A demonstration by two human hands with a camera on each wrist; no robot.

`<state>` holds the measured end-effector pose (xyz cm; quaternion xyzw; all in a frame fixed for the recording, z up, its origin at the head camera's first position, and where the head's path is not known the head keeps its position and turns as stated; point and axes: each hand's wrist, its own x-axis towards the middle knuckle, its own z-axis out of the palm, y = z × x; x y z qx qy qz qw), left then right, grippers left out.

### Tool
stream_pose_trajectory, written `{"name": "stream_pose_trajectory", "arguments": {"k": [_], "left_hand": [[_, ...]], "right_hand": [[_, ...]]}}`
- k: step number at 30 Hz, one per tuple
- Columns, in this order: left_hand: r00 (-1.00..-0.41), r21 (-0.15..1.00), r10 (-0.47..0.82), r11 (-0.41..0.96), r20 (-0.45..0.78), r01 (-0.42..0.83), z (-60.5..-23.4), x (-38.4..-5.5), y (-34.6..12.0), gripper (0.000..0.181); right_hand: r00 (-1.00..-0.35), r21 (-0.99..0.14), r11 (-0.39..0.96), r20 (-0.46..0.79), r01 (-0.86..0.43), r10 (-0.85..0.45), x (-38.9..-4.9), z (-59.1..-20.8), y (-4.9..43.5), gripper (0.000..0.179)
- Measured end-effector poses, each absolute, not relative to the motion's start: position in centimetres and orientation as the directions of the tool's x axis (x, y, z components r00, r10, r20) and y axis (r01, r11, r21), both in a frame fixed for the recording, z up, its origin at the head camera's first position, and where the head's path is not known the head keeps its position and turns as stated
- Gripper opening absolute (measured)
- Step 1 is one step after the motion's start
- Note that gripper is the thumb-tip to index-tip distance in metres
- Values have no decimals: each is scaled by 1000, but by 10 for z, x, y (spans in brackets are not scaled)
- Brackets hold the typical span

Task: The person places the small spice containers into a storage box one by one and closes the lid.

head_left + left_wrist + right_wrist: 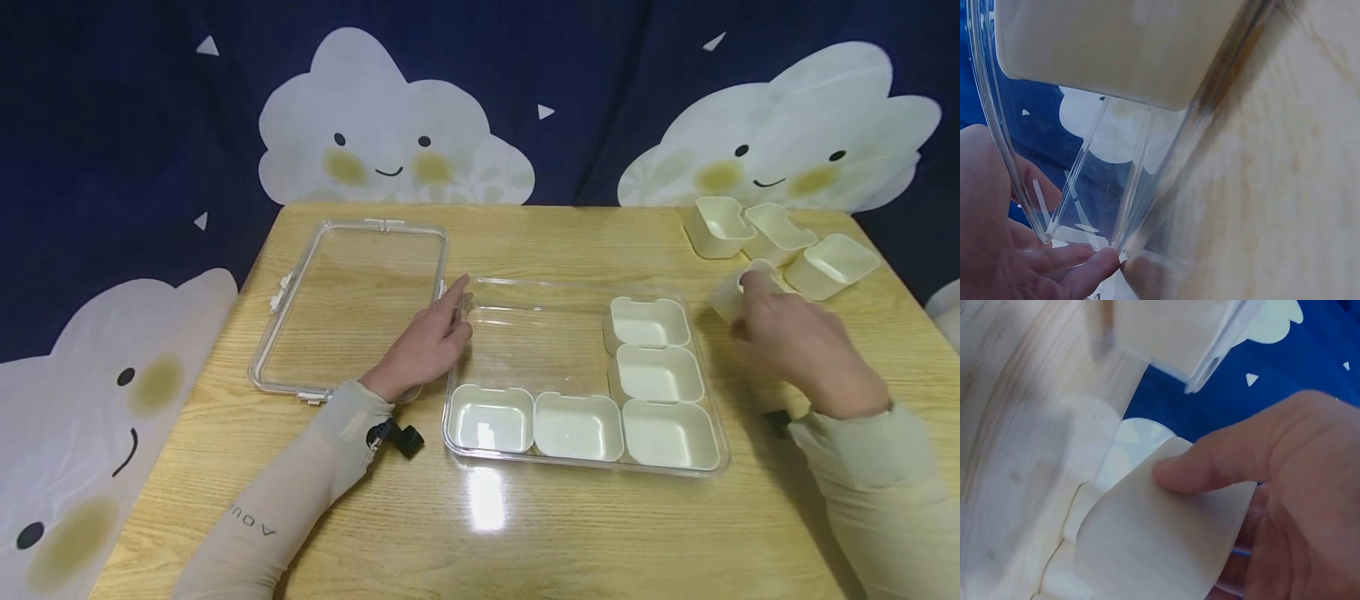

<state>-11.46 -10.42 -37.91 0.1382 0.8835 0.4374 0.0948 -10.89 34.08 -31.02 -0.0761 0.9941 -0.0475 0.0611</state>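
Right of the clear box [536,346], the right hand [798,342] pinches one cream cup [1141,531], thumb against its side. Left hand [427,342] touches the box's left wall; cannot tell whether it grips. Just beyond the held cup: three more cups [780,235] on the worktop [600,533]. Inside the box: five seated cups [662,375], L-shaped along front and right sides. Left of box: clear lid [356,308], white clips [281,292], lying flat.

Partly legible “AQU” [253,521], left sleeve [300,483]
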Motion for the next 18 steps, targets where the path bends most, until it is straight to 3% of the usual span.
{"name": "stream_pose_trajectory", "arguments": {"k": [14,18], "left_hand": [[-943,799,330,579,-48,161,-380,-115,-104,76],[-943,804,330,573,-51,157,-381,-115,-104,76]], "right_hand": [[-961,-60,961,73,-271,-267,-92,-301,310,18],[-940,-48,947,142,-318,-309,-87,-302,302,18]]}}
